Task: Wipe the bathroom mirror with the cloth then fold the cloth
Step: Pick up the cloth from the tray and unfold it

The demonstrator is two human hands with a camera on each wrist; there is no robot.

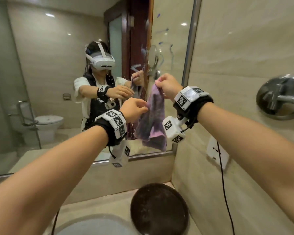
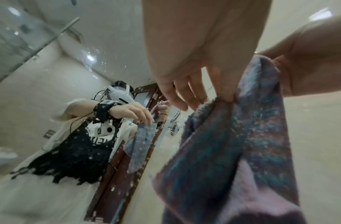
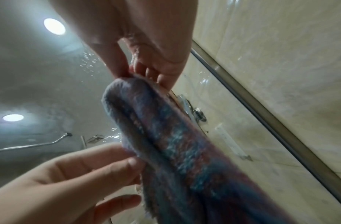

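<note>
A purple and blue cloth (image 1: 152, 121) hangs in the air in front of the mirror (image 1: 58, 68), held by both hands. My right hand (image 1: 166, 85) pinches its top corner, higher up. My left hand (image 1: 136, 109) pinches the cloth's left edge, lower down. In the left wrist view the left hand (image 2: 226, 97) pinches the cloth (image 2: 232, 151) between thumb and forefinger, its other fingers straight. In the right wrist view the right hand (image 3: 131, 72) pinches the cloth (image 3: 175, 144) at its top fold, with the left hand (image 3: 89, 174) below. Blue marks (image 1: 166, 48) streak the mirror's right part.
A dark round basin (image 1: 159, 209) sits on the beige counter (image 1: 95, 209) below the hands. A chrome wall fitting (image 1: 282, 97) juts out at the right. A white wall socket (image 1: 217, 151) with a black cable hangs on the right wall. The mirror reflects a toilet and a shower screen.
</note>
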